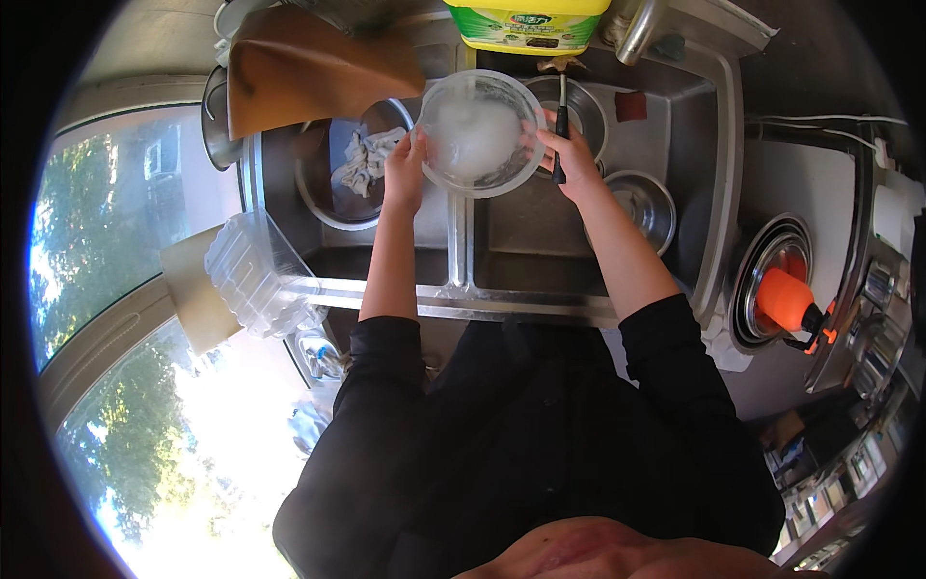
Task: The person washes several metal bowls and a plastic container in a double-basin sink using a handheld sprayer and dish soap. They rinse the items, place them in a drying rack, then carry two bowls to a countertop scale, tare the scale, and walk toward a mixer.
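A round clear plastic bowl [481, 134] with whitish, cloudy contents is held over the divider of a double steel sink. My left hand [406, 163] grips its left side. On its right side is my right hand [568, 152], which also has a black-handled brush or scrubber [563, 108] between its fingers; its brownish head points away from me. Below and left of the bowl, a steel basin [318, 206] in the left sink holds crumpled pale cloth [365, 163]. Steel bowls [640, 203] lie in the right sink, partly hidden by my right hand and forearm.
A brown sheet [311, 72] overhangs the left sink. Behind the divider stands a yellow-green tub [528, 25], beside a metal faucet [640, 32]. Clear plastic trays [253, 275] sit at the near left corner. Nested steel bowls [738, 289] with an orange spray bottle [785, 300] are at right.
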Motion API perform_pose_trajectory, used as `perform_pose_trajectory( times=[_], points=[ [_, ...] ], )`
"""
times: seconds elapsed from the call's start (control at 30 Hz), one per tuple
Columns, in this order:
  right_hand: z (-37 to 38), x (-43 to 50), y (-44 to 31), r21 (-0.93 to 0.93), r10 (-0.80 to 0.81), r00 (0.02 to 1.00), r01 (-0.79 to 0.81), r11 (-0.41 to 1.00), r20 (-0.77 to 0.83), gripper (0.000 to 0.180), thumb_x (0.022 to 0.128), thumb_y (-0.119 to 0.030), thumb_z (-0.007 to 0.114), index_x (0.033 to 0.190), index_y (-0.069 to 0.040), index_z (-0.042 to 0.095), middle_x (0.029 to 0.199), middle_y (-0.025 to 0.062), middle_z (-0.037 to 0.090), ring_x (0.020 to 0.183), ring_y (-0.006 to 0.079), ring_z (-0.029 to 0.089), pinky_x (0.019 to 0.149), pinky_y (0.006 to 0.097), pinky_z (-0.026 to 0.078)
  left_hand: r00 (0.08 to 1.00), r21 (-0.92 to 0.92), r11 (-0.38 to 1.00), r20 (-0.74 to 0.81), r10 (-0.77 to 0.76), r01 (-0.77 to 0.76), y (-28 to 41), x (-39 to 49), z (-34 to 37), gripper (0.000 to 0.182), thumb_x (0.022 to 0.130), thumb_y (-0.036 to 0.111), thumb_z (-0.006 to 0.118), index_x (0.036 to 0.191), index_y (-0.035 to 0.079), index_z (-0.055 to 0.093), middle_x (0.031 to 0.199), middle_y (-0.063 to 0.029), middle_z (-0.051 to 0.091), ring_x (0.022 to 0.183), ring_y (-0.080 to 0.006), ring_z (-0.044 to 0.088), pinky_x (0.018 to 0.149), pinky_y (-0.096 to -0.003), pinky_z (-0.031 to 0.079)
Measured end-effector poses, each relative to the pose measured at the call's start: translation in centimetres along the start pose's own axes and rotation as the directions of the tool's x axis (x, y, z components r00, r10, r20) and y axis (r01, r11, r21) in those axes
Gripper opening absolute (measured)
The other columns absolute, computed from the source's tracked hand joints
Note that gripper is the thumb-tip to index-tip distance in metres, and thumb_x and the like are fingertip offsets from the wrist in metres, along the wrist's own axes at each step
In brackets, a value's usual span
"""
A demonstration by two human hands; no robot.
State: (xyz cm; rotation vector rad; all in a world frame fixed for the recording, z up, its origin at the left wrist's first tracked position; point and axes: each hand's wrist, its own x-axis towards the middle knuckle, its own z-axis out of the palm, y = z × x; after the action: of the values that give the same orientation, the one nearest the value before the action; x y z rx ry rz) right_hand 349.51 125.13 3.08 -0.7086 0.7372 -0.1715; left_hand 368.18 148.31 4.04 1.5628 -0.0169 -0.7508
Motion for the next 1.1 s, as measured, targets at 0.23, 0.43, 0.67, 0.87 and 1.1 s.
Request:
perform_pose_trajectory(
  times=[0.23,0.43,0.67,0.87,1.1],
  points=[
    [-0.4,-3.7,1.0,-0.106,0.031,0.999,-0.028,0.994,0.028,0.05,0.102,-0.018,0.061,0.148,-0.009,0.045,0.133,0.0135,0.066,0.118,0.0277,0.067,0.099,0.0423,0.054,0.995,0.378,0.925,0.097,0.012,-0.048,2.5,3.5,-1.5,0.036,0.105,0.023,0.06,0.135,0.003,0.067,0.093,0.001,0.068,0.078,-0.0084,0.061,0.069,-0.0257,0.052],
    [0.5,-5.2,2.2,-0.065,0.087,0.996,-0.087,0.994,-0.001,0.053,0.103,-0.021,0.06,0.151,-0.009,0.042,0.134,0.0113,0.066,0.12,0.028,0.067,0.099,0.0445,0.055,0.919,0.643,0.749,0.374,-0.128,-0.157,6.4,7.6,-1.5,0.037,0.1,0.018,0.061,0.134,0.004,0.068,0.088,-0.0048,0.071,0.078,-0.0101,0.064,0.068,-0.0275,0.054],
    [1.6,-4.0,1.9,-0.057,0.084,0.995,-0.08,0.995,0.061,0.055,0.1,-0.019,0.063,0.151,-0.009,0.044,0.131,0.0115,0.067,0.115,0.0253,0.069,0.093,0.0427,0.057,0.875,0.757,0.532,0.48,-0.061,-0.379,8.3,9.8,0.4,0.043,0.1,0.02,0.064,0.138,0.001,0.064,0.095,-0.009,0.074,0.079,-0.0128,0.064,0.074,-0.0303,0.054],
    [1.4,-5.3,2.3,-0.158,0.114,0.992,-0.105,0.982,0.048,0.048,0.102,-0.016,0.058,0.148,-0.013,0.045,0.136,0.0116,0.065,0.121,0.0244,0.065,0.098,0.044,0.055,0.979,0.545,0.813,0.097,0.181,-0.204,3.6,2.5,-1.1,0.055,0.096,0.021,0.068,0.143,-0.003,0.054,0.121,-0.0154,0.069,0.103,-0.0195,0.065,0.092,-0.0328,0.051],
    [1.0,-2.3,1.1,-0.042,0.079,0.996,-0.078,0.996,0.029,0.048,0.101,-0.015,0.061,0.145,-0.014,0.044,0.139,0.0126,0.063,0.123,0.0254,0.064,0.098,0.0444,0.055,0.979,0.116,0.992,-0.2,-0.031,0.055,-1.0,-6.1,1.1,0.062,0.096,0.029,0.076,0.143,-0.004,0.052,0.131,-0.0128,0.065,0.119,-0.022,0.06,0.104,-0.0345,0.045]
  ],
)
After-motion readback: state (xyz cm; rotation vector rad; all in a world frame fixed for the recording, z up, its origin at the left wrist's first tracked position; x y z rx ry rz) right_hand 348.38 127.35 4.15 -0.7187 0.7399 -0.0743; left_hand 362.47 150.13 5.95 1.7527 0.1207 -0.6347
